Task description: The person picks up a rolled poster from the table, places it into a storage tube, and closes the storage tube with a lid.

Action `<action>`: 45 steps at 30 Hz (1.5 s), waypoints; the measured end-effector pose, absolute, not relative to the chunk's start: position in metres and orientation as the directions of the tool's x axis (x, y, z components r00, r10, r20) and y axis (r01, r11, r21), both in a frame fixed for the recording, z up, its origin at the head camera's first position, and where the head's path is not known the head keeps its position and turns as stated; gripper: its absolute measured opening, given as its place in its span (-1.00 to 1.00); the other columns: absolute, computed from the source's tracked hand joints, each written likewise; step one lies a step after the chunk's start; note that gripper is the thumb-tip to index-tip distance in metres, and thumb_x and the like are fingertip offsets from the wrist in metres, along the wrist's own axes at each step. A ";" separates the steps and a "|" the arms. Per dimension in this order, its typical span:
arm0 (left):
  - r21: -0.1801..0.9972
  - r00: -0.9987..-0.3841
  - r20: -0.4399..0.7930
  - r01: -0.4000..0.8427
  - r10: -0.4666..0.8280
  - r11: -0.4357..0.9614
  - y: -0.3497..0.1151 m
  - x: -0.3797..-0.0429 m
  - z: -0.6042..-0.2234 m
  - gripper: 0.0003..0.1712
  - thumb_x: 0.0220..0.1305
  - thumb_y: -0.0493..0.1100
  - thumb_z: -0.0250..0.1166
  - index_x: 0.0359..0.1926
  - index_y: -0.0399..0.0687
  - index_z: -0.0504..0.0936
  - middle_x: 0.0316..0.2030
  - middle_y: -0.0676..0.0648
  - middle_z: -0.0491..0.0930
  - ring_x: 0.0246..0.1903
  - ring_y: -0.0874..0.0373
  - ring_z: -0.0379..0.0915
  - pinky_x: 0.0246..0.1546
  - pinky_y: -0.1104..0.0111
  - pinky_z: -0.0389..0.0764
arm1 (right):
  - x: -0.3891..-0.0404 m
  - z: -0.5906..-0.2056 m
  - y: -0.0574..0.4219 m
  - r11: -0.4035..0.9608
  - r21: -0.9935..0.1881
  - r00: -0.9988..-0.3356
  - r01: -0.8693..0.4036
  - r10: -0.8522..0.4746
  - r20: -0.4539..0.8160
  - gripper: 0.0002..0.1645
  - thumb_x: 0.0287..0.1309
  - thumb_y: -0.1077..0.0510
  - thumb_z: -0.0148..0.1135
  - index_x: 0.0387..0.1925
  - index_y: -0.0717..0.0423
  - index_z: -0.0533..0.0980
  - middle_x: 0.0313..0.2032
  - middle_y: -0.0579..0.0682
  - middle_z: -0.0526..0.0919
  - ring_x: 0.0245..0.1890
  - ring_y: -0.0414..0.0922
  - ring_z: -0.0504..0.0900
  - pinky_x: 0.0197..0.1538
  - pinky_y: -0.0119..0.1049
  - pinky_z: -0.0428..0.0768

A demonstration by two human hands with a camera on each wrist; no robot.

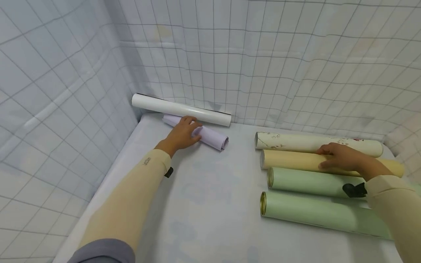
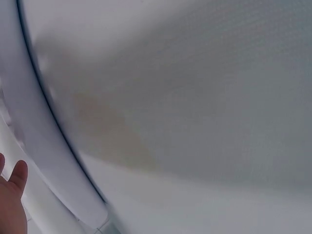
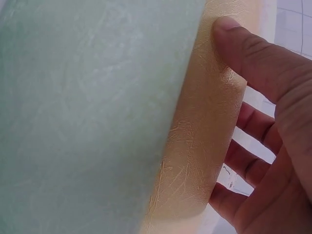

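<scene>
My left hand [image 1: 184, 133] lies over the middle of a lavender paper roll [image 1: 213, 137], with the thumb spread apart from the fingers. In the left wrist view, only part of that hand [image 2: 13, 195] shows at the edge, beside the lavender roll [image 2: 53, 141]; most fingers are hidden. My right hand [image 1: 343, 157] grips a yellow wallpaper roll [image 1: 289, 160]. The right wrist view has its thumb on the near side of the textured yellow roll [image 3: 190, 131] and its fingers round the far side.
Behind the lavender roll, a white roll [image 1: 181, 109] lies along the grid-patterned wall covering [image 1: 230, 54]. A floral roll [image 1: 302, 141] sits behind the yellow one, and two green rolls, one nearer [image 1: 315, 212] and one farther [image 1: 306, 181], lie before it. A pale cloth covers the table [image 1: 210, 212].
</scene>
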State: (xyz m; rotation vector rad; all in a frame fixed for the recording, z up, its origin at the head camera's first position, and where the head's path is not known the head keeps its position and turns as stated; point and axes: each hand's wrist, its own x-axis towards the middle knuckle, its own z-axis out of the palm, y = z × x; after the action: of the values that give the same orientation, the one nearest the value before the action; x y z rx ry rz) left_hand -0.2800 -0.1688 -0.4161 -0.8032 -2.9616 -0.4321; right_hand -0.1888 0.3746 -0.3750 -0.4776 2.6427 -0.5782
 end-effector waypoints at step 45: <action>0.279 -0.815 -0.129 0.517 0.565 0.809 -0.170 -0.289 -0.423 -0.39 0.49 0.15 0.10 0.41 0.00 0.40 0.34 -0.22 0.37 0.35 -0.20 0.22 0.37 -0.02 0.19 | -0.197 -0.375 0.374 0.865 -0.442 -0.861 -0.240 -0.400 -0.316 -0.33 0.16 -0.02 0.43 0.14 0.37 0.50 0.12 0.32 0.49 0.14 0.30 0.43 0.11 0.25 0.42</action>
State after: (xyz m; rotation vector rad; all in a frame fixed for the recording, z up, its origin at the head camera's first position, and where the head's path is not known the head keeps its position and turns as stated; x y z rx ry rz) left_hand -0.2885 -0.1702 -0.4232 -0.9632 -3.1834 -0.3913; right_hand -0.1970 0.3735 -0.3750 -0.4725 2.6353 -0.5513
